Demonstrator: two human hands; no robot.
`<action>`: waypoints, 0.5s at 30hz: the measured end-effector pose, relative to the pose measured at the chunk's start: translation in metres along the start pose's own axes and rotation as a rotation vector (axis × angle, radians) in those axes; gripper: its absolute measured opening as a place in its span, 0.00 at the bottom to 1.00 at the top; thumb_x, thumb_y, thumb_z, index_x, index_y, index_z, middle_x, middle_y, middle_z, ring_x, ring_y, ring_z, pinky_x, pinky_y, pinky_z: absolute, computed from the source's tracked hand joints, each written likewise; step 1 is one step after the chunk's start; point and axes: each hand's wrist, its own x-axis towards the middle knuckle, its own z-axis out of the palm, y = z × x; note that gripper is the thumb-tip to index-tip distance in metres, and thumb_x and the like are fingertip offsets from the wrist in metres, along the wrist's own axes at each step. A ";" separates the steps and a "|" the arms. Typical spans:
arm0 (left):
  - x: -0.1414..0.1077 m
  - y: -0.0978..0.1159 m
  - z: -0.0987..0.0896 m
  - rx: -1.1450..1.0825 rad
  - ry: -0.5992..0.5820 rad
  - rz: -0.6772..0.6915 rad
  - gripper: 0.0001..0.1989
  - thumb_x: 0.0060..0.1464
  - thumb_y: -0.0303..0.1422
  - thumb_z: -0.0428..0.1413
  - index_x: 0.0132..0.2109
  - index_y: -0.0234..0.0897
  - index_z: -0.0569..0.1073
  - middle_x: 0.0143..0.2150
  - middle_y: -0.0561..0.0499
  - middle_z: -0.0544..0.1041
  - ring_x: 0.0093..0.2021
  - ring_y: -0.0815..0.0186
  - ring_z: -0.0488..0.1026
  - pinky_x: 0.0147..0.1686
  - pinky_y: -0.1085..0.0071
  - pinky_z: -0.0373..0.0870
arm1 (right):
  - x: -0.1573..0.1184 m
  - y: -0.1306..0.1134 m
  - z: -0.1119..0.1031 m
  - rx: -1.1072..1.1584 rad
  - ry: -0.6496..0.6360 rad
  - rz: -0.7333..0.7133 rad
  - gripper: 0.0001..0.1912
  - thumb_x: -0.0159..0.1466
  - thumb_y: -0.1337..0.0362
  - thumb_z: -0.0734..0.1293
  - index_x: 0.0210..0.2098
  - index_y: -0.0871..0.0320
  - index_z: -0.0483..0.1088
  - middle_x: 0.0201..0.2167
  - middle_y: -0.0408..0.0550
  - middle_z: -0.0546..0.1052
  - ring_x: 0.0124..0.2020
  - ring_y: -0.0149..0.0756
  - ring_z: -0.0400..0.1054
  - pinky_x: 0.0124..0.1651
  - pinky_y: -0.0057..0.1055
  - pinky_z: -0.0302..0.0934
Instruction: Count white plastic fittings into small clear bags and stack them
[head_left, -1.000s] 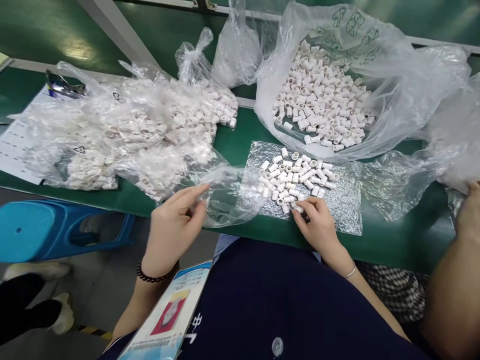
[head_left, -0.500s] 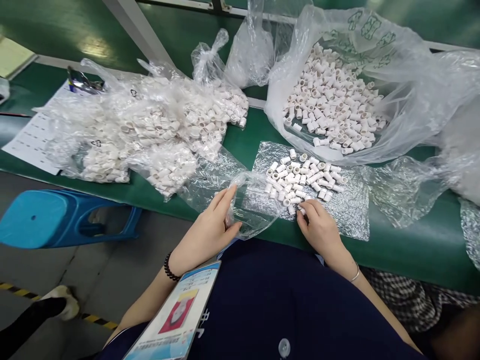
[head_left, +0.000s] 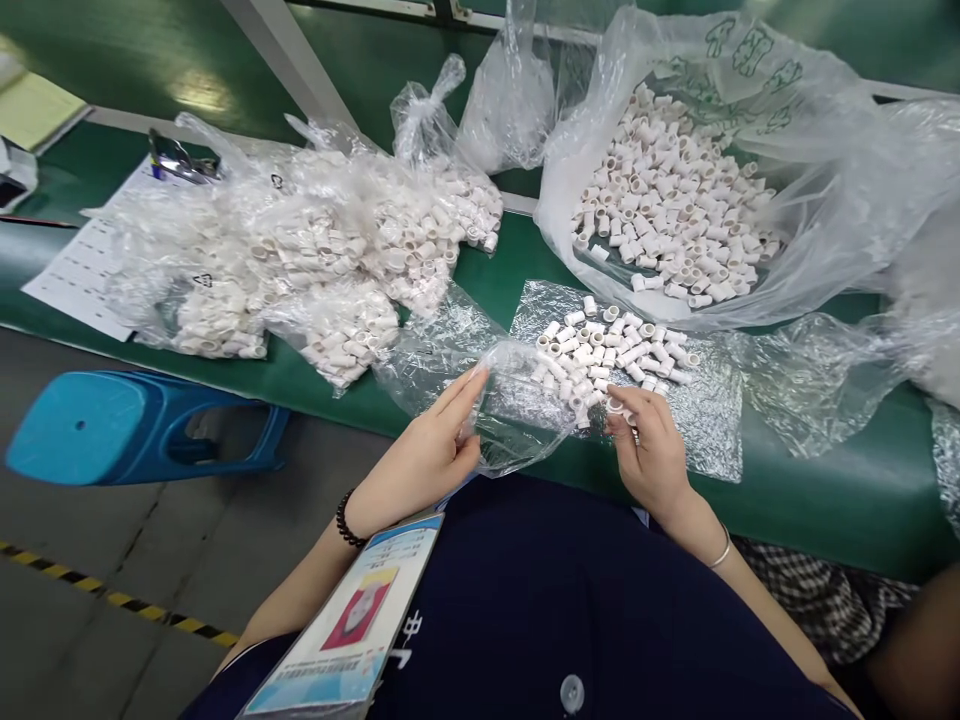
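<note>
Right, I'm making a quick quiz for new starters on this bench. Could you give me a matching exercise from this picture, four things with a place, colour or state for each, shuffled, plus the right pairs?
Things:
1. Left hand
2. Stool
3. Right hand
4. Big open bag

Descriptions:
A. Has green print and stands toward the back of the bench
B. Has a white tube at its fingertips
C. Is at a clear bag, below a wrist with dark beads
D. Blue, on the floor

Right pairs: 1-C, 2-D, 3-B, 4-A
</note>
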 end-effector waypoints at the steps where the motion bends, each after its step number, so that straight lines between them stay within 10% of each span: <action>1: 0.000 0.001 0.001 0.002 -0.015 0.013 0.37 0.61 0.33 0.46 0.75 0.45 0.45 0.75 0.38 0.52 0.23 0.73 0.67 0.24 0.70 0.68 | 0.006 -0.008 0.001 0.067 -0.020 -0.033 0.18 0.72 0.69 0.59 0.61 0.53 0.61 0.44 0.55 0.73 0.46 0.41 0.72 0.44 0.39 0.73; 5: -0.003 0.002 -0.001 -0.064 -0.044 0.074 0.37 0.60 0.31 0.47 0.74 0.49 0.47 0.73 0.41 0.56 0.25 0.72 0.69 0.25 0.71 0.71 | 0.030 -0.033 0.022 0.221 -0.299 -0.296 0.17 0.72 0.71 0.57 0.60 0.55 0.61 0.49 0.54 0.74 0.49 0.37 0.71 0.48 0.34 0.71; 9: -0.015 -0.001 -0.012 -0.143 0.083 0.062 0.36 0.61 0.34 0.50 0.73 0.54 0.51 0.74 0.45 0.55 0.28 0.71 0.70 0.27 0.70 0.74 | 0.039 -0.034 0.043 -0.112 -0.570 -0.321 0.15 0.70 0.76 0.55 0.52 0.62 0.67 0.42 0.55 0.74 0.35 0.37 0.71 0.36 0.32 0.69; 15: -0.022 0.002 -0.013 -0.205 0.072 0.020 0.36 0.60 0.34 0.52 0.73 0.54 0.52 0.74 0.45 0.57 0.27 0.71 0.68 0.27 0.69 0.75 | 0.043 -0.040 0.047 -0.178 -0.596 -0.291 0.16 0.69 0.77 0.56 0.52 0.62 0.68 0.44 0.54 0.73 0.31 0.35 0.70 0.30 0.31 0.67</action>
